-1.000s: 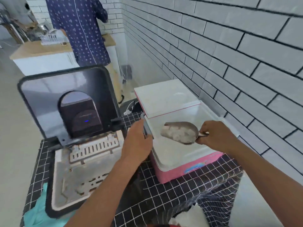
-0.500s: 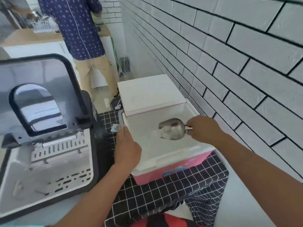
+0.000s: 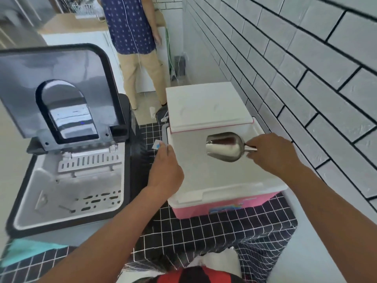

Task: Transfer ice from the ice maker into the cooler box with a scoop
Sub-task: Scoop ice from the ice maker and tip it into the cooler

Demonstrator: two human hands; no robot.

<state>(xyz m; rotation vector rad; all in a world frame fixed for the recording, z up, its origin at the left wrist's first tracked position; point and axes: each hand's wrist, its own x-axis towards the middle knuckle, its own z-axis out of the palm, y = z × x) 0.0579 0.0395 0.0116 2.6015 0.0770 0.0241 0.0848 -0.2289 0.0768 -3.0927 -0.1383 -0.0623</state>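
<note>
My right hand (image 3: 271, 153) grips the handle of a metal scoop (image 3: 224, 147), held over the open pink-and-white cooler box (image 3: 224, 203). The scoop is rolled over with its shiny back up, and no ice shows in it. My left hand (image 3: 165, 170) rests on the cooler's left rim, fingers curled over the edge. The cooler's white lid (image 3: 206, 106) stands open at the back. The ice maker (image 3: 67, 180) sits to the left with its lid (image 3: 55, 88) raised; its white basin looks nearly empty.
Both appliances stand on a black grid-patterned cloth (image 3: 204, 237). A white brick wall (image 3: 295, 68) runs close along the right. A person in a blue patterned shirt (image 3: 132, 25) stands behind by a white counter. A teal cloth (image 3: 26, 250) lies at the lower left.
The scoop held ice over the cooler a second ago; it has since rolled over and the ice is gone from it. My left hand stayed on the cooler's rim.
</note>
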